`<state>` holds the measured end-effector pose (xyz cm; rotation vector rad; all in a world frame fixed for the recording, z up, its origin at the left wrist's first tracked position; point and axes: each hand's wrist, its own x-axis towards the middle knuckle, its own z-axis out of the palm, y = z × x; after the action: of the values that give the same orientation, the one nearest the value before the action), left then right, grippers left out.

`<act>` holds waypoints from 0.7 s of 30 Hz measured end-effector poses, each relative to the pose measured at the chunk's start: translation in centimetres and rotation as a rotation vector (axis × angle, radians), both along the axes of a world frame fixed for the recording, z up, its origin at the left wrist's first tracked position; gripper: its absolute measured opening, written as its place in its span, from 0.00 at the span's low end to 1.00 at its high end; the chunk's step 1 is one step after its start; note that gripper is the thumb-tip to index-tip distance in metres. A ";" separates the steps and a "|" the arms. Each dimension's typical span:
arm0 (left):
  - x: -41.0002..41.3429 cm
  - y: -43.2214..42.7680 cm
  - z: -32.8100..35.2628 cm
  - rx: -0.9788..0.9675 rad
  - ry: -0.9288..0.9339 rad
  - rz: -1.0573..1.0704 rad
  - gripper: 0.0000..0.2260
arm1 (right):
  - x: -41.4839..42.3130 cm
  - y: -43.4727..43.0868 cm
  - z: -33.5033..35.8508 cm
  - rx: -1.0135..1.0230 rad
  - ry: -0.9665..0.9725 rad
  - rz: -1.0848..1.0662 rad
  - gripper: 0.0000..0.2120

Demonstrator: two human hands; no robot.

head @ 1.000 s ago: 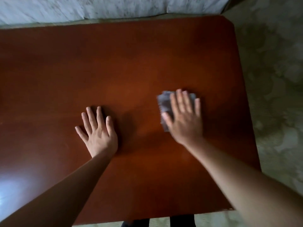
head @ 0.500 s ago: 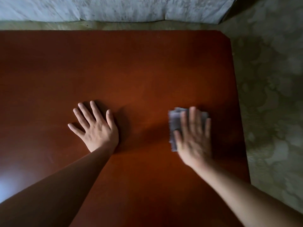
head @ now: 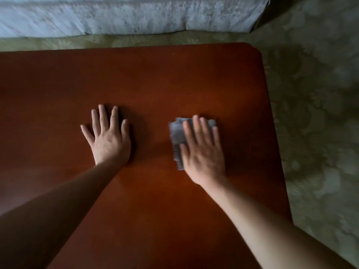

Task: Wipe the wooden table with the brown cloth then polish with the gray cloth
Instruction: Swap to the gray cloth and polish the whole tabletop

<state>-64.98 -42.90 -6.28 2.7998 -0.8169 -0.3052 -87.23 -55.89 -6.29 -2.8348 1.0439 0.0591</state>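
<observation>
Pressing flat on the gray cloth (head: 176, 135): the right fingers (head: 196, 131) are lying straight and slightly spread, pinching nothing and curling round nothing.

Step judged in hand: polishing. The brown cloth is not showing anywhere in view.

Doing it well, as a judgement:
- Weight is best going evenly through the fingers and palm, so the pad is sliding rather than bunching.
- Strokes should be overlapping and reaching right out to the right edge and the clipped far corner.
- The pad wants re-centring whenever it is creeping out from under the hand.

Cloth relative to fingers: the right hand (head: 203, 154) is covering most of it. Cloth is showing just past the fingertips and along the thumb side, as a folded pad with a ragged left edge. The hand is blurring a little, so whether the heel of the palm is resting on cloth or on bare wood is hard to tell.

Left hand (head: 109, 141): the fingers are straight and fanned, the palm is lying flat on the table (head: 174, 78), and it is holding nothing. It is sitting well apart from the cloth, probably bracing.

Cloth on table: it is lying on the right half, well in from the edge.

Beyond: a patterned floor (head: 320, 113) and a pale cushion (head: 126, 14) past the far edge.
</observation>
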 end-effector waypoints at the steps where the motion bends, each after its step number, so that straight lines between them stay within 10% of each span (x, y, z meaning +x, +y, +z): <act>1: 0.6 -1.3 -0.1 0.018 -0.015 0.005 0.27 | -1.9 -1.6 0.0 -0.023 0.014 -0.061 0.31; 12: 1.0 -4.2 -0.3 0.012 -0.136 -0.023 0.27 | -6.2 -7.1 0.3 0.030 0.084 -0.658 0.34; 21: 0.9 -4.3 -0.7 0.038 -0.127 0.171 0.30 | 12.2 -4.3 0.2 0.026 -0.037 -0.149 0.32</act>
<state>-64.03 -47.16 -6.95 2.9246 -0.5968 -0.1171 -74.99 -60.22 -6.12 -2.7148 1.2333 0.0066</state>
